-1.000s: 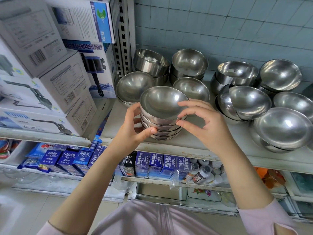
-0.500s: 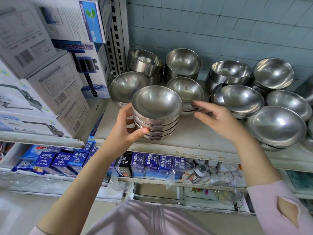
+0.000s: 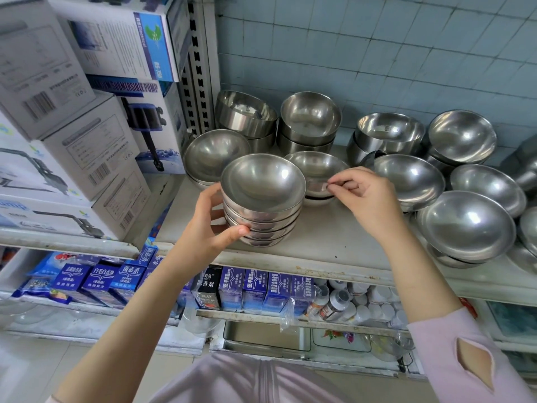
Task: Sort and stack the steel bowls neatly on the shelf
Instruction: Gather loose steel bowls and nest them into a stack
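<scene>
Steadying the stack of nested bowls [image 3: 263, 216] near the shelf [image 3: 334, 242] front edge, left hand [image 3: 203, 228] wrapped around its left side. Pinching the rim of the smaller bowl [image 3: 316, 170] just behind-right, right hand [image 3: 363, 193] nearer, fingertips [image 3: 331, 184] closed on it.

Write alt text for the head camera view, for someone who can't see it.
A person's left hand steadies a stack of steel bowls at the front of a shelf, while the right hand pinches the rim of a neighbouring bowl. More bowl stacks crowd the shelf behind and right.
</scene>
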Action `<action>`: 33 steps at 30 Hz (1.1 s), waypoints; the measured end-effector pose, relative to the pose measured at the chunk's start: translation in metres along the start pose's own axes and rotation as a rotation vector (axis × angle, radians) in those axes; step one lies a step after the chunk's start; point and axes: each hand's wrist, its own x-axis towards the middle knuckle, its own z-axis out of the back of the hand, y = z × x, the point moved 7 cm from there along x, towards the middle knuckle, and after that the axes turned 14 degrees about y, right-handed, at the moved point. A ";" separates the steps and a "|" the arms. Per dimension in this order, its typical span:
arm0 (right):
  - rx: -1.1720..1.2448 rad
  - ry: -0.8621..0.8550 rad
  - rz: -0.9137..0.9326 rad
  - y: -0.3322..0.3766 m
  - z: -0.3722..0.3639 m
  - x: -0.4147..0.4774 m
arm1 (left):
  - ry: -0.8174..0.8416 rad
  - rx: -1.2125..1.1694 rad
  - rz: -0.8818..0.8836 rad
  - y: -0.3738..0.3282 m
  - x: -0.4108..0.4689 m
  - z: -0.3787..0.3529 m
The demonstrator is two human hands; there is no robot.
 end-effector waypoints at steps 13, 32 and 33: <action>0.101 0.050 0.371 0.101 -0.003 -0.018 | -0.032 -0.010 0.001 0.000 0.000 0.001; 0.060 0.177 0.373 0.081 -0.037 -0.018 | -0.029 0.003 0.014 0.005 0.001 0.002; 0.065 0.178 0.371 0.081 -0.037 -0.018 | -0.030 0.002 0.015 0.005 0.001 0.002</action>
